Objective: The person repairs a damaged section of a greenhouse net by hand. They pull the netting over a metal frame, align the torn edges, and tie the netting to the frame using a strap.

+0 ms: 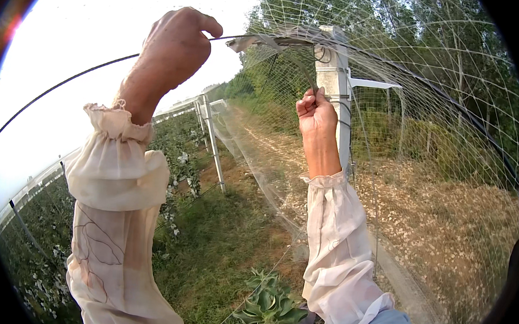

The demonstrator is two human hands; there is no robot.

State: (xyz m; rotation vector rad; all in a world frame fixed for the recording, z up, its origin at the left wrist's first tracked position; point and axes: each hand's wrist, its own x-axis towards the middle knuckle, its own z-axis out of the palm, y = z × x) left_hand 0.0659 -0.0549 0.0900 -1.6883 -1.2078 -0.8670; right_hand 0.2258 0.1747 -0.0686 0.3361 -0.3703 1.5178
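Note:
My left hand [180,46] is raised high, its fingers closed around a thin black cable [70,80] that runs up from the left. The cable continues to the top of a whitish post [333,72]. Lower and to the right, my right hand [319,118] is closed in a pinch beside the post. Between its fingertips is the lower end of a narrow grey-green strip [298,65], which slopes down from a bundled grey wrapping [277,41] along the cable. Wire loops circle the post.
White mesh netting [441,60] spreads over and right of the post. A white bracket [375,83] juts out from it. Leafy shrubs [275,309] grow below me, rows of plants [180,158] stand left, and another white post [215,142] rises beyond. Trees line the back right.

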